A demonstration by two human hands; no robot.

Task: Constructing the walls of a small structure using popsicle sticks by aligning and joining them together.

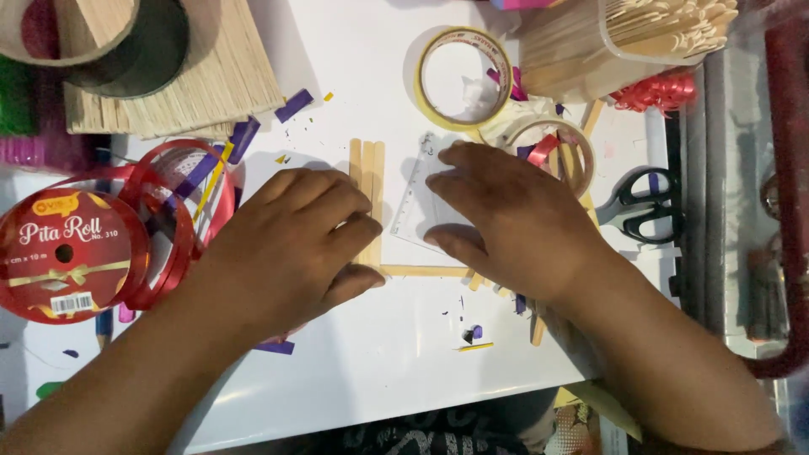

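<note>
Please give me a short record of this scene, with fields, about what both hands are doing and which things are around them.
left hand: lies flat on upright wooden craft sticks
right hand: presses a clear plastic ruler
horizontal stick: meets the upright sticks at a corner
surface: white table
nearby: tape roll, red ribbon spool, scissors, box of sticks
</note>
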